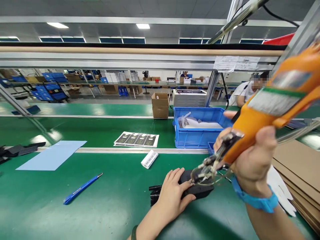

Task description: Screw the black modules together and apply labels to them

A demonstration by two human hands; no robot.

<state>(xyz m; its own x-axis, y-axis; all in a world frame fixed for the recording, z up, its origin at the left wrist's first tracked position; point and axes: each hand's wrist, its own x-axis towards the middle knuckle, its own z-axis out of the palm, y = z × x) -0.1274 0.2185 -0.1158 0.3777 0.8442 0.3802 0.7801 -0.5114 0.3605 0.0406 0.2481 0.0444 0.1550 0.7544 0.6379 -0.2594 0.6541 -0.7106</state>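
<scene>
My right hand (255, 160) is closed around what looks like an orange electric screwdriver (252, 120), with a lever on its side. The tool leans down to the left, and its metal front is blurred. Its tip is close to the fingertips of my left hand (171, 195); whether it touches anything I cannot tell. My left hand grips a black box-shaped part (200, 190) on the green bench, fingers over its top and thumb on the near side. Black stubs stick out at the part's left end. A small white plastic piece (149, 159) lies beyond my left hand.
A blue knife-like tool (81, 189) and a light blue sheet (52, 155) lie left. Printed label sheets (136, 139) and a blue bin (200, 137) stand behind. Cardboard sheets (297, 166) and a white glove (280, 190) are at right. A person (246, 88) sits beyond.
</scene>
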